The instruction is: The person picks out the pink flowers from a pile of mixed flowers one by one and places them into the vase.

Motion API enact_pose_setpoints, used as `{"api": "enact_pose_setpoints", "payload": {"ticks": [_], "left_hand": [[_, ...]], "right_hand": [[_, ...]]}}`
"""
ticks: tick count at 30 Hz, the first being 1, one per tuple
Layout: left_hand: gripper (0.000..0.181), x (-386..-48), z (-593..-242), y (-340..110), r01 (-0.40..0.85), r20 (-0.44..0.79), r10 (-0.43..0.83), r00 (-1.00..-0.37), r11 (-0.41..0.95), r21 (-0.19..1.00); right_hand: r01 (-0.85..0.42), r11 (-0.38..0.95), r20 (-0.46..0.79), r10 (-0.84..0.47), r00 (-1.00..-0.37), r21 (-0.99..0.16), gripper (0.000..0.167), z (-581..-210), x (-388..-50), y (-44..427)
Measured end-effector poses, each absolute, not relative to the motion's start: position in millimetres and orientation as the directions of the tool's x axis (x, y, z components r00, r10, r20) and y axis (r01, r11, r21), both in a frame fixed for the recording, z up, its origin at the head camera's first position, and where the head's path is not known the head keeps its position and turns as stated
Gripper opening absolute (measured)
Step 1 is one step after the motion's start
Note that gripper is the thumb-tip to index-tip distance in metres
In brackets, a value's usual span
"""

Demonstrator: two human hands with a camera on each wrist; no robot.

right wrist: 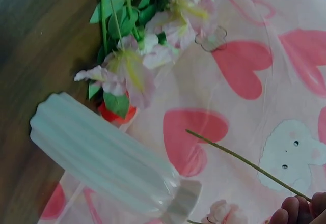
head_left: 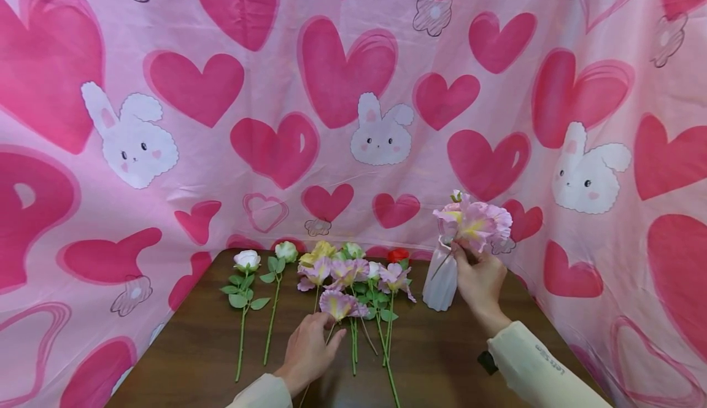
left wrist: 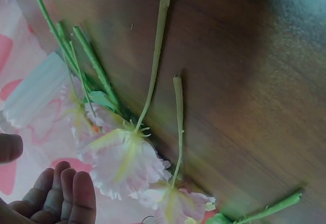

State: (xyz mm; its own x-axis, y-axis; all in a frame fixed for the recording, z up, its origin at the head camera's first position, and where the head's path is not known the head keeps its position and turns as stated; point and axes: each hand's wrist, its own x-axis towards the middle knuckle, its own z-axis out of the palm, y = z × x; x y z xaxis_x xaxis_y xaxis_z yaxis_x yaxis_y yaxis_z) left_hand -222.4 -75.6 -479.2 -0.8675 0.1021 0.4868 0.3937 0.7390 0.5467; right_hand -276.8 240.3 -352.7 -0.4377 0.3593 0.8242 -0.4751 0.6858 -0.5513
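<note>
My right hand (head_left: 482,280) pinches the thin stem (right wrist: 244,163) of a pink-and-yellow artificial flower (head_left: 479,224) beside the mouth of a white ribbed vase (head_left: 440,278). The stem's lower end is free in the right wrist view, outside the vase. A pale pink rose (right wrist: 224,213) shows at the vase's mouth, partly cut off by the frame. My left hand (head_left: 310,345) is over the table close to a pink-and-yellow flower (head_left: 338,304). In the left wrist view its thumb and fingers (left wrist: 81,196) are apart, with nothing between them.
On the brown table (head_left: 193,334) lie a white rose (head_left: 247,260), a pale green rose (head_left: 286,251), a yellow flower (head_left: 320,252), a red flower (head_left: 398,255) and several more pink flowers. A dark object (head_left: 487,362) lies under the right forearm. A pink heart-print cloth (head_left: 331,169) hangs behind.
</note>
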Motion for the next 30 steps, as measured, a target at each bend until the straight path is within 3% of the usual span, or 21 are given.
{"api": "enact_pose_setpoints", "payload": {"ticks": [6,22,30], "left_hand": [[0.019,-223,-480,-77,0.388,0.475,0.103,-0.874,0.736,0.555],[0.021,-223,-480,-77,0.383,0.475,0.107,-0.873,0.753,0.535],[0.021,-224,-480,-77,0.371,0.461,0.103,-0.881,0.756,0.54]], "right_hand": [[-0.567,0.637,0.851,0.355,-0.386,-0.523,0.015,-343,-283,246],[-0.573,0.565,0.801,0.477,-0.361,-0.594,0.016,-323,-294,255],[-0.521,0.632,0.819,0.458,-0.345,-0.573,0.015,-331,-304,259]]}}
